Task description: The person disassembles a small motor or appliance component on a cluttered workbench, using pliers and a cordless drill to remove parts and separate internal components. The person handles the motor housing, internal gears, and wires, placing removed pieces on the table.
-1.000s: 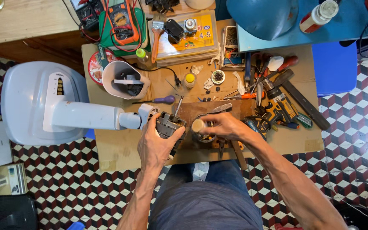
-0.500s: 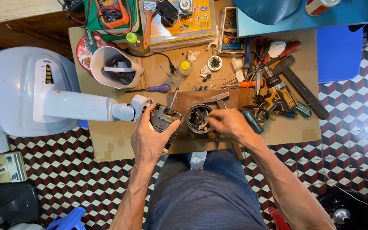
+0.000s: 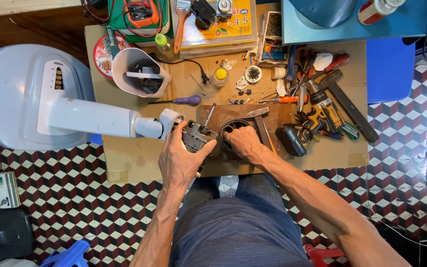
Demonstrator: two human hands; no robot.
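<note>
1. At the near edge of the low bench, the left hand is closed around a small electric motor. The fingers are curled over its top and the thumb is set against its near side, apparently to keep it from turning or sliding.
2. Beside it, the right hand is laid over a dark round housing. The fingers are bent onto its rim and into its mouth. How firmly it is gripped cannot be told, since the fingertips are hidden.
3. Motor and housing are kept just beside each other on a brown wooden board, which seems to serve as a firm work surface on top of the cardboard sheet that covers the bench.
4. The motor sits at the end of a white neck joined to a large pale fan base. The base is left lying off the bench on the left side, likely because it is too bulky to fit on top.
5. A hammer is left lying on the board, touching the right hand's far side and within easy reach.
6. A purple-handled screwdriver lies just beyond the motor.
7. A white plastic cover is set aside farther back.
8. Loose tools, including a cordless drill, are heaped to the right, well apart from the work.
</note>
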